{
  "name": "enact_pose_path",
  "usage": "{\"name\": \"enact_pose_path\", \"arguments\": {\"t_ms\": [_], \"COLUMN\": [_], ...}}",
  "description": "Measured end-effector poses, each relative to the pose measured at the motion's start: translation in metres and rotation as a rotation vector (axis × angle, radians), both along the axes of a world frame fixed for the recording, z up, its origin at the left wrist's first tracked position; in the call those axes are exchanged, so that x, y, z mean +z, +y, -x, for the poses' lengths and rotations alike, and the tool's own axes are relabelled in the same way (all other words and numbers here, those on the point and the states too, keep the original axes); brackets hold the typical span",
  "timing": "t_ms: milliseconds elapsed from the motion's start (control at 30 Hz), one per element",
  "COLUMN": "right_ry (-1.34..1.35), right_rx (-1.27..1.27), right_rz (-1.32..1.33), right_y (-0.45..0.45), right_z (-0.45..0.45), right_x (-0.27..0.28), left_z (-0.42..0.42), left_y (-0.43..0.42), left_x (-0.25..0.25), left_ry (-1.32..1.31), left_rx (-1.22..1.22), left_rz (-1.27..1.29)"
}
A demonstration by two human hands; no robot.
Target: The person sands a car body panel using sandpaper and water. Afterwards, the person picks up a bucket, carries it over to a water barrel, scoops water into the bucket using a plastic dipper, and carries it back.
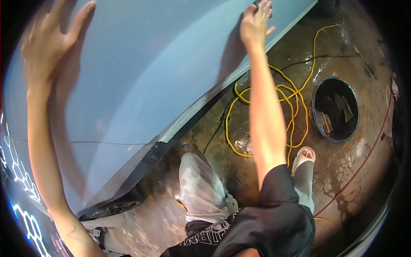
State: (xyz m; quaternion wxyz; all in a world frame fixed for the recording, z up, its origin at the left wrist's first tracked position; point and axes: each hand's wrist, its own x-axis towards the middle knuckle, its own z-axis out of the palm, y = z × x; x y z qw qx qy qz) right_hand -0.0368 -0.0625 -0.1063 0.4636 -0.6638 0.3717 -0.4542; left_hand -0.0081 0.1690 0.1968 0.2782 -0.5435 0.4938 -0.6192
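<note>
A large blue-grey car body panel (141, 64) fills the upper left, its surface smooth and shiny. On the panel at the far left lies my left hand (49, 51), fingers stretched and thumb spread, holding nothing; its fingertips run out of view. Near the panel's lower edge, at the top of the view, my right hand (257, 26) presses a small dark block (270, 12) against the surface. Most of that block is hidden under the fingers, so its exact kind cannot be made out.
A black bucket (336, 109) with some pieces in it stands on the wet, stained floor (329, 171) at the right. A looped yellow hose or cord (227, 128) lies beneath my right arm. A thin red line (359, 169) crosses the floor farther right.
</note>
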Motion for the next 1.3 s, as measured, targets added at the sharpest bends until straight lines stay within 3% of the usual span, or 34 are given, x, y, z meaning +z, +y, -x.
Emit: {"name": "enact_pose_path", "arguments": {"t_ms": [33,67,100,133,233,300,333,400,467,567,600,700,800,867,933,967,1033,1100,1133,1167,1233,1300], "right_ry": [0.027,0.055,0.043,-0.113,-0.222,-0.252,-0.126,-0.056,-0.227,-0.233,-0.183,-0.101,-0.004,-0.134,-0.128,-0.115,-0.097,0.002,-0.107,-0.05,0.029,-0.056], "right_rx": [0.003,-0.021,0.091,0.301,0.486,0.679,0.434,0.086,0.018,0.025,0.006,0.34,0.368,0.076,0.023,0.041,0.022,0.031,0.196,0.34,0.423,0.11], "right_rz": [0.023,0.318,0.382,0.322,0.724,0.567,0.584,0.274,-0.043,-0.162,-0.069,0.227,0.163,-0.026,-0.174,-0.167,-0.039,0.184,0.176,0.257,0.342,0.175], "right_y": [0.035,0.096,0.161,0.226,0.342,0.3,0.246,0.124,0.015,0.037,0.091,0.262,0.207,0.068,-0.052,-0.069,-0.025,0.09,0.152,0.204,0.188,0.088], "right_z": [0.004,-0.003,0.014,0.028,0.056,0.055,0.053,0.021,0.004,0.009,0.011,0.048,0.052,0.02,0.001,0.004,-0.001,0.015,0.026,0.035,0.037,0.02], "right_x": [0.013,0.002,0.023,0.027,-0.01,-0.036,-0.039,-0.042,-0.049,-0.045,-0.044,-0.05,-0.033,-0.02,-0.013,-0.007,-0.009,0.007,0.005,-0.001,-0.003,0.013], "left_z": [0.012,0.011,0.011,-0.003,0.003,0.0,-0.01,-0.011,0.006,0.021,0.023,0.001,-0.007,0.007,0.011,0.012,0.011,0.009,0.012,0.012,0.006,0.004], "left_y": [-0.008,-0.008,-0.009,-0.005,-0.007,-0.011,-0.007,0.001,-0.004,-0.012,-0.013,0.004,-0.001,-0.004,-0.006,-0.005,-0.003,-0.007,-0.006,-0.008,-0.012,-0.008], "left_x": [-0.011,-0.01,-0.01,0.001,-0.004,-0.002,0.007,0.013,0.001,-0.012,-0.013,0.008,0.015,0.01,0.008,0.008,0.008,0.009,0.009,0.009,0.009,0.007], "left_ry": [0.011,0.021,0.028,-0.009,0.056,0.138,0.025,-0.093,-0.035,0.088,0.126,0.033,0.172,0.05,-0.003,-0.004,0.005,0.006,-0.005,-0.009,0.016,0.057], "left_rx": [0.118,0.176,0.236,0.203,0.148,0.104,0.127,0.165,0.253,0.212,0.181,0.15,0.013,0.104,0.165,0.19,0.195,0.168,0.2,0.218,0.117,0.022], "left_rz": [0.08,0.12,0.159,0.125,0.098,0.105,0.072,0.043,0.083,0.148,0.168,-0.039,-0.1,-0.074,-0.058,-0.054,-0.058,-0.057,-0.056,-0.065,-0.096,-0.105]}}
